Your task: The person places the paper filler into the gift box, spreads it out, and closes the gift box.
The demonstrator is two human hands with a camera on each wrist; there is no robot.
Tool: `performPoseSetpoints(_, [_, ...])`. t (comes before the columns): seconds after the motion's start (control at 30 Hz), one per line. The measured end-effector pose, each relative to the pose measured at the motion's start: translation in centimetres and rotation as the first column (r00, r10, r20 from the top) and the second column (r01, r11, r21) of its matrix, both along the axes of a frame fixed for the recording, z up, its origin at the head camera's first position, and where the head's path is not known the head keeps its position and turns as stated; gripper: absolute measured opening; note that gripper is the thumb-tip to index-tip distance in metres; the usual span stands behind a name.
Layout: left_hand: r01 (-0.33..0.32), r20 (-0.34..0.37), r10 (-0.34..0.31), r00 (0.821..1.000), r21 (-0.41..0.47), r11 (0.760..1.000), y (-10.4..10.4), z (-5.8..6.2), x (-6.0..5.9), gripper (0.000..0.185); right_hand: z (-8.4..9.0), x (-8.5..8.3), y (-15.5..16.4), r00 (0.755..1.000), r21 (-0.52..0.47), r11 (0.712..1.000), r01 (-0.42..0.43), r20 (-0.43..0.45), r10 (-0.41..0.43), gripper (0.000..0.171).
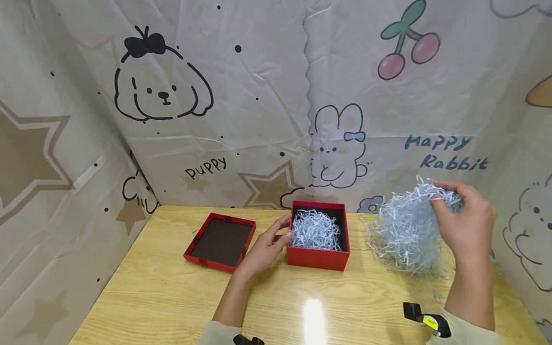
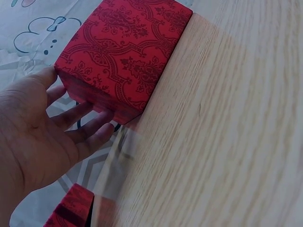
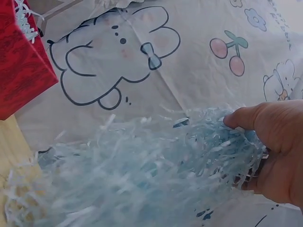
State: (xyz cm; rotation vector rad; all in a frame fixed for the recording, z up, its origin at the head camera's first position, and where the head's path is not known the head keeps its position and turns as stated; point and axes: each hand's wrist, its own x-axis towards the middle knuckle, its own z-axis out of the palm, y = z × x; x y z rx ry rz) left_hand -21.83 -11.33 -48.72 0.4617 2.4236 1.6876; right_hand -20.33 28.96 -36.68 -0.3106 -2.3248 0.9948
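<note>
A red patterned box (image 1: 318,258) with a dark inside stands at the middle of the table, and a bed of pale blue shredded paper (image 1: 316,231) lies in it. My left hand (image 1: 266,245) touches the box's left side, its fingers extended along that wall in the left wrist view. Over to the right, my right hand (image 1: 467,218) pinches a large loose bunch of pale blue shredded paper (image 1: 407,230) between thumb and fingers. Strands hang down from the bunch toward the table; in the right wrist view it spreads out left of the hand (image 3: 279,151).
A red lid (image 1: 222,242) with a dark inside lies face up on the wooden table (image 1: 164,297), left of the box. Behind the table hangs a light printed cloth (image 1: 258,120), which also covers both sides.
</note>
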Motion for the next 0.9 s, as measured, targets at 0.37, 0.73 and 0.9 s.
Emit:
performPoseSetpoints(0.37, [-0.001,-0.008,0.001,1.000,0.009,1.000,-0.3,0.0,0.0,0.056,3.1,0.0,-1.0,0.992,0.020,1.000,-0.018,-0.121,0.021,0.028])
performPoseSetpoints(0.73, [0.008,-0.012,-0.008,1.000,0.022,1.000,-0.3,-0.1,-0.1,0.057,6.4,0.3,-3.9,0.952,0.051,0.990,-0.132,-0.271,0.141,0.023])
performPoseSetpoints(0.9, [0.011,-0.008,-0.010,1.000,0.020,1.000,-0.1,-0.1,-0.1,0.058,8.0,0.3,-6.1,0.902,0.043,0.969,-0.243,-0.357,0.242,0.022])
